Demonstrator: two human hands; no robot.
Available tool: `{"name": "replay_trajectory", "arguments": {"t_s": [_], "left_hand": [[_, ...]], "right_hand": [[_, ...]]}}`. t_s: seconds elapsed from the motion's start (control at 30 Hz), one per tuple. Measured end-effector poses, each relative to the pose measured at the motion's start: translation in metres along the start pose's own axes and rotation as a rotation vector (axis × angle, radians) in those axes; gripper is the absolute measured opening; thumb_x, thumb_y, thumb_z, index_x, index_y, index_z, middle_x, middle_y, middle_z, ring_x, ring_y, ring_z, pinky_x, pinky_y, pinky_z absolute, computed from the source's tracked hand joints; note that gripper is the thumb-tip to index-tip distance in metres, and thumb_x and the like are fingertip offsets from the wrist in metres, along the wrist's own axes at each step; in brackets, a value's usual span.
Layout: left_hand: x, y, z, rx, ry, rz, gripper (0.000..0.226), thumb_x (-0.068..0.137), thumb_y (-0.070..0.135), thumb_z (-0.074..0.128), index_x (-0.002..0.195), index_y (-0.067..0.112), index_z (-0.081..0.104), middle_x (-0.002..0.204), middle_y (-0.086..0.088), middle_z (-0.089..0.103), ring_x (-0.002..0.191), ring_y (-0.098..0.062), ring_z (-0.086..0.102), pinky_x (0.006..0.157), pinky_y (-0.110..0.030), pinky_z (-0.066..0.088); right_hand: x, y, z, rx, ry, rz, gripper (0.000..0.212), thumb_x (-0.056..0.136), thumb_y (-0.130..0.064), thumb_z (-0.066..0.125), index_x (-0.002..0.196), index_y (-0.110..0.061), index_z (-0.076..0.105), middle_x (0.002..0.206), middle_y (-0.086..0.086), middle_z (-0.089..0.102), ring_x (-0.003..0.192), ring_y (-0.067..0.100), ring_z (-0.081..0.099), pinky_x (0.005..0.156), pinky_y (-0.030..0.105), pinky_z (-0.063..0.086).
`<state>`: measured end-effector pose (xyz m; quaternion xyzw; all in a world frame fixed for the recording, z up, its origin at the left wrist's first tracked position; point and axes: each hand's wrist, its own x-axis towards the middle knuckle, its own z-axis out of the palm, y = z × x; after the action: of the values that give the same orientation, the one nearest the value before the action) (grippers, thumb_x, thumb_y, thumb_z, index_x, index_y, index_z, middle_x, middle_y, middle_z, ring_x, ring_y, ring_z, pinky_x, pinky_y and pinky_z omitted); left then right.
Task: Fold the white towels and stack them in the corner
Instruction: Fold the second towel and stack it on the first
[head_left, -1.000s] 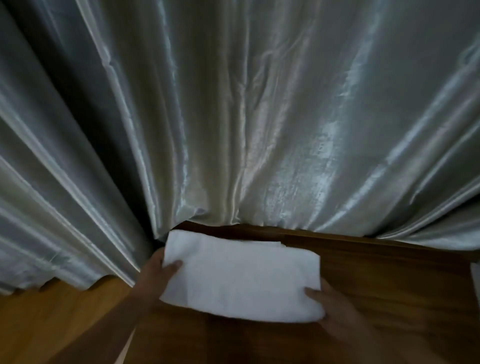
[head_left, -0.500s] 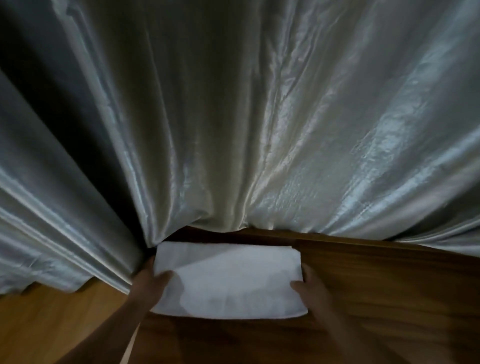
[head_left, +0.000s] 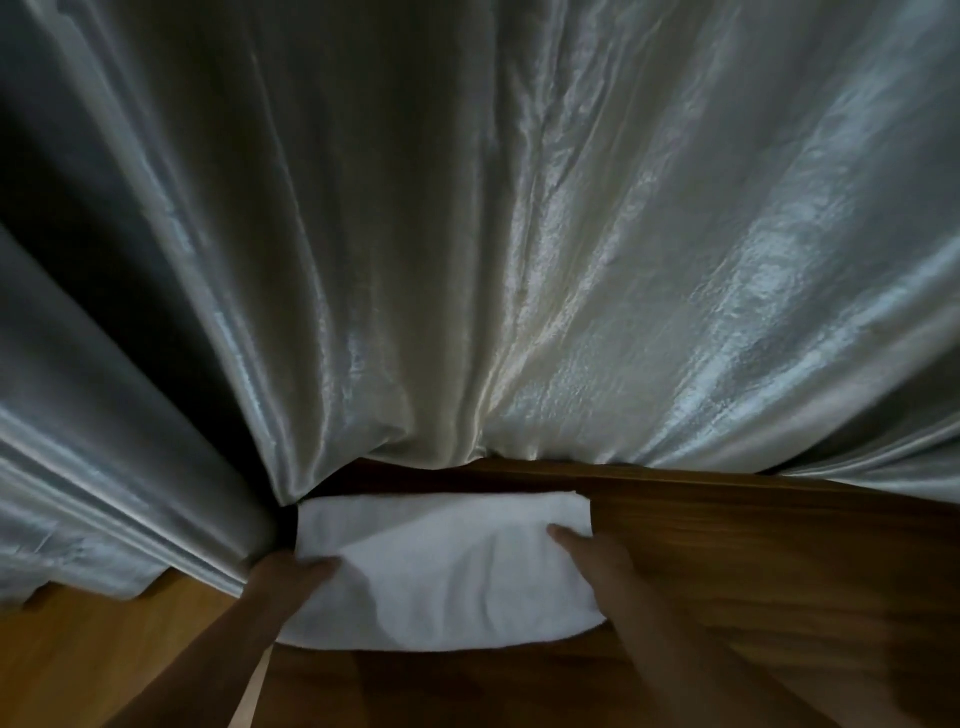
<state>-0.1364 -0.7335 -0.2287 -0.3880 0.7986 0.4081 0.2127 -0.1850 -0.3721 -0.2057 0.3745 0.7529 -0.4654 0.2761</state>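
A folded white towel (head_left: 447, 566) lies flat in the far left corner of the dark wooden table (head_left: 779, 571), close under the curtain's hem. My left hand (head_left: 291, 577) grips its near left edge, thumb on top. My right hand (head_left: 597, 561) rests on its right side with the fingers on the cloth near the right edge. Whether more towels lie beneath it is not visible.
A shiny silver-grey curtain (head_left: 519, 260) hangs right behind the table and fills most of the view. The lighter wooden floor (head_left: 104, 660) shows at the lower left, beyond the table's left edge.
The towel has slid away from me and to the left into the table corner, squared up to the back edge. Both hands followed it and moved closer together.
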Motion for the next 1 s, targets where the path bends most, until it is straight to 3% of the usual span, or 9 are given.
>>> {"name": "replay_trajectory", "arguments": {"t_s": [0.07,0.17,0.27,0.43,0.53,0.63,0.7,0.87,1.0], "left_hand": [[0.000,0.001,-0.004,-0.060,-0.014,-0.027,0.062,0.082,0.024,0.078,0.131,-0.004,0.053,0.132,-0.026,0.055,0.119,-0.040,0.051,0.089,-0.036,0.036],[-0.003,0.000,-0.010,-0.113,-0.027,-0.022,0.075,0.076,0.024,0.083,0.138,0.002,0.048,0.141,-0.022,0.049,0.125,-0.041,0.046,0.098,-0.042,0.038],[-0.007,0.002,-0.009,-0.092,-0.057,0.078,0.078,0.078,0.025,0.082,0.142,0.006,0.044,0.144,-0.021,0.047,0.128,-0.040,0.045,0.101,-0.042,0.037],[-0.020,0.006,-0.008,-0.198,-0.141,0.179,0.072,0.078,0.028,0.081,0.140,0.014,0.048,0.133,-0.014,0.057,0.104,-0.026,0.054,0.090,-0.037,0.042],[-0.024,0.005,-0.009,-0.324,-0.233,0.155,0.065,0.079,0.024,0.081,0.136,0.020,0.050,0.119,-0.006,0.061,0.100,-0.023,0.058,0.090,-0.041,0.046],[-0.032,0.007,-0.007,-0.389,-0.288,0.162,0.051,0.080,0.021,0.079,0.122,0.027,0.050,0.105,0.002,0.062,0.089,-0.016,0.058,0.079,-0.036,0.047],[-0.033,0.009,-0.006,-0.387,-0.310,0.153,0.057,0.076,0.028,0.082,0.122,0.030,0.049,0.103,0.005,0.061,0.092,-0.018,0.059,0.081,-0.037,0.046],[-0.032,0.010,-0.013,-0.373,-0.380,0.152,0.084,0.048,0.051,0.090,0.121,0.037,0.052,0.117,0.001,0.065,0.108,-0.025,0.062,0.088,-0.041,0.051],[-0.036,0.013,-0.008,-0.411,-0.341,0.169,0.057,0.077,0.037,0.081,0.125,0.028,0.052,0.106,0.003,0.064,0.096,-0.019,0.061,0.072,-0.033,0.049]], "right_hand": [[-0.001,-0.002,-0.006,0.026,-0.078,0.006,0.081,0.082,-0.052,0.073,0.144,-0.010,0.044,0.147,0.013,0.045,0.125,0.033,0.047,0.093,0.041,0.038],[-0.002,0.001,-0.012,0.025,-0.126,-0.066,0.071,0.082,-0.051,0.073,0.139,-0.013,0.051,0.139,0.010,0.052,0.102,0.022,0.049,0.088,0.037,0.038],[-0.001,0.012,-0.013,0.026,-0.136,-0.127,0.064,0.081,-0.052,0.074,0.133,-0.020,0.055,0.126,0.003,0.058,0.096,0.017,0.051,0.087,0.036,0.040],[-0.002,0.030,-0.018,0.097,-0.127,-0.096,0.067,0.077,-0.048,0.079,0.129,-0.012,0.059,0.099,0.000,0.061,0.086,0.018,0.057,0.075,0.037,0.045],[-0.003,0.036,-0.025,0.114,-0.115,-0.092,0.085,0.063,-0.058,0.082,0.132,-0.016,0.055,0.118,0.006,0.063,0.101,0.026,0.059,0.087,0.044,0.050],[0.003,0.047,-0.033,0.134,-0.103,-0.092,0.122,0.042,-0.074,0.080,0.145,-0.019,0.043,0.144,0.010,0.050,0.123,0.034,0.052,0.098,0.052,0.048],[0.023,0.062,-0.037,0.141,-0.098,-0.108,0.135,0.036,-0.083,0.078,0.150,-0.025,0.035,0.149,0.008,0.045,0.126,0.035,0.050,0.099,0.056,0.048],[0.007,0.056,-0.035,0.042,-0.055,-0.163,0.105,0.065,-0.078,0.067,0.150,-0.024,0.035,0.147,0.007,0.047,0.124,0.032,0.052,0.099,0.053,0.048],[0.006,0.055,-0.034,-0.012,-0.040,-0.179,0.092,0.074,-0.075,0.061,0.148,-0.024,0.038,0.140,0.005,0.052,0.118,0.030,0.054,0.097,0.053,0.049]]}}
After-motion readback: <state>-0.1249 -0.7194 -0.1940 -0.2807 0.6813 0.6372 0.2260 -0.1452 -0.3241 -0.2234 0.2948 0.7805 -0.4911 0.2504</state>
